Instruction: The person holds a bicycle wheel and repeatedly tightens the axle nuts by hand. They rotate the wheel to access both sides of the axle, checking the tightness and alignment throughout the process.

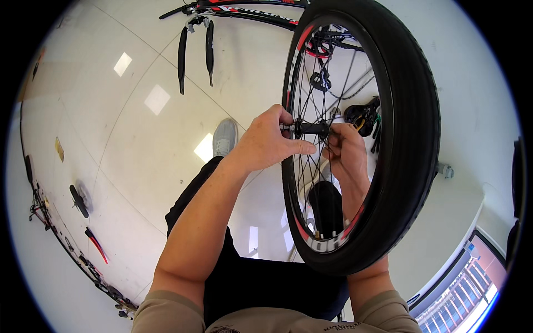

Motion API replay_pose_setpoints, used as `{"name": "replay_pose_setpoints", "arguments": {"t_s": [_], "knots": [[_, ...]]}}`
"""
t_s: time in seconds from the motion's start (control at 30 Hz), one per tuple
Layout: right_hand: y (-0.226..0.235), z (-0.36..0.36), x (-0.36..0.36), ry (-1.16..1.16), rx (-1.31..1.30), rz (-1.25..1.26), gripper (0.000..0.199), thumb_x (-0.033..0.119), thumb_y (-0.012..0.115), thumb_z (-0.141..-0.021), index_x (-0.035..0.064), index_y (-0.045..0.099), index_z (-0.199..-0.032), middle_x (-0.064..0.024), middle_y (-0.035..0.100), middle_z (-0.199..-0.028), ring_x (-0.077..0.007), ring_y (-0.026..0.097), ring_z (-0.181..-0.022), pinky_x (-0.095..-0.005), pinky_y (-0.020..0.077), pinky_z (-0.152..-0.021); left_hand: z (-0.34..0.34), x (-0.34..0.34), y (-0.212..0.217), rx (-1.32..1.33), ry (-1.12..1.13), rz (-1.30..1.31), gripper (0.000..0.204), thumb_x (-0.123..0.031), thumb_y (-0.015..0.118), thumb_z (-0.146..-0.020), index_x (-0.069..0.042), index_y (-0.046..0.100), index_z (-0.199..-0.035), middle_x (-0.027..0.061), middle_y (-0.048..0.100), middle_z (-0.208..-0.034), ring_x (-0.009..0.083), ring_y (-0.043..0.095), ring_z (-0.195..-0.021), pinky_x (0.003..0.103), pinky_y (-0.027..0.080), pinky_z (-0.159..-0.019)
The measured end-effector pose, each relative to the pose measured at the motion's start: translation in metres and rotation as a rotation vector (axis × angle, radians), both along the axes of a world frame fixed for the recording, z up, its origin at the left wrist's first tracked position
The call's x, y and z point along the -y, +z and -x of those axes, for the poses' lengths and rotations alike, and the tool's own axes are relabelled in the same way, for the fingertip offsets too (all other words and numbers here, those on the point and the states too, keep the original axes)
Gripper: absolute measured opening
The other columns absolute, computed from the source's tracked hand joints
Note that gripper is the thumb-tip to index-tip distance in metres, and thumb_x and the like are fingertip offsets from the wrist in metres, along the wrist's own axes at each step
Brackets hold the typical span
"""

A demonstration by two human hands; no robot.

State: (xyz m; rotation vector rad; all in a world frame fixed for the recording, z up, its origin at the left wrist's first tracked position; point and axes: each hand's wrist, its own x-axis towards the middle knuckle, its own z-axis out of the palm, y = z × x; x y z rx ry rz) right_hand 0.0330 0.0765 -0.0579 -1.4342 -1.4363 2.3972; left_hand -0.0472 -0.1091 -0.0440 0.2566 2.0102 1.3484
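A bicycle wheel (413, 105) with a black tyre and a black, red and white rim stands upright in front of me, over my lap. My left hand (269, 139) is closed at the left end of its axle, the thumb stretched along the spokes below the hub (312, 129). On the other side, my right hand (347, 147) reaches inside the rim, its curled fingers gripping the hub's right end. The right fingertips are partly hidden, and whatever small part they may pinch cannot be made out. The tyre covers part of my right forearm.
A black and red bicycle frame (250, 12) with a fork (209, 53) lies on the tiled floor ahead. Beyond the spokes are a pedal (320, 81) and a black saddle (361, 116). Further parts lie left, including a red-black strip (96, 245) and a small black wheel (79, 201).
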Motion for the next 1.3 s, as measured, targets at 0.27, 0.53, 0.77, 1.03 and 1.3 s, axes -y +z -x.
{"name": "replay_pose_setpoints", "arguments": {"t_s": [0.27, 0.53, 0.77, 1.03, 1.3], "knots": [[-0.002, -0.007, -0.001, 0.009, -0.007, 0.175, 0.015, 0.010, 0.050, -0.096, 0.0099, 0.051, -0.081, 0.0013, 0.044, -0.063, -0.0074, 0.035, -0.049, -0.0278, 0.0331, -0.049, 0.006, -0.002, 0.009, 0.079, 0.039, 0.070, 0.061, -0.052, 0.082, -0.077, 0.004, 0.061, -0.091, 0.0127, 0.066, -0.078, 0.0181, 0.064, -0.072, 0.032, 0.052, -0.067], [-0.008, -0.003, 0.004, 0.061, 0.077, 0.093, 0.018, 0.012, 0.055, -0.094, 0.0114, 0.048, -0.077, 0.0030, 0.039, -0.061, -0.0081, 0.032, -0.047, -0.0279, 0.0312, -0.047, 0.009, -0.004, 0.006, 0.329, 0.186, 0.056, 0.056, -0.060, 0.071, -0.086, -0.006, 0.058, -0.081, 0.0019, 0.054, -0.071, 0.0110, 0.049, -0.061, 0.026, 0.043, -0.056], [0.009, 0.005, 0.020, 0.071, 0.083, 0.099, 0.018, 0.011, 0.052, -0.095, 0.0112, 0.047, -0.078, 0.0012, 0.038, -0.059, -0.0093, 0.032, -0.048, -0.0277, 0.0317, -0.048, 0.011, -0.001, -0.006, 0.313, 0.251, 0.040, 0.057, -0.060, 0.072, -0.085, -0.006, 0.057, -0.077, 0.0006, 0.051, -0.068, 0.0102, 0.047, -0.063, 0.029, 0.041, -0.056], [-0.012, -0.001, 0.002, 0.140, 0.126, 0.091, 0.020, 0.016, 0.053, -0.096, 0.0119, 0.049, -0.077, 0.0027, 0.044, -0.062, -0.0082, 0.037, -0.048, -0.0281, 0.0332, -0.050, 0.007, -0.006, 0.005, 0.137, 0.147, 0.141, 0.057, -0.057, 0.075, -0.084, -0.003, 0.058, -0.077, 0.0066, 0.060, -0.073, 0.0155, 0.055, -0.070, 0.032, 0.046, -0.063], [-0.011, 0.001, 0.005, 0.071, 0.115, 0.108, 0.019, 0.015, 0.055, -0.095, 0.0111, 0.051, -0.076, 0.0034, 0.043, -0.061, -0.0081, 0.035, -0.048, -0.0271, 0.0333, -0.049, 0.006, -0.003, 0.000, 0.133, 0.151, 0.120, 0.057, -0.057, 0.072, -0.086, -0.002, 0.058, -0.078, 0.0066, 0.059, -0.073, 0.0149, 0.054, -0.071, 0.032, 0.046, -0.063]]}}
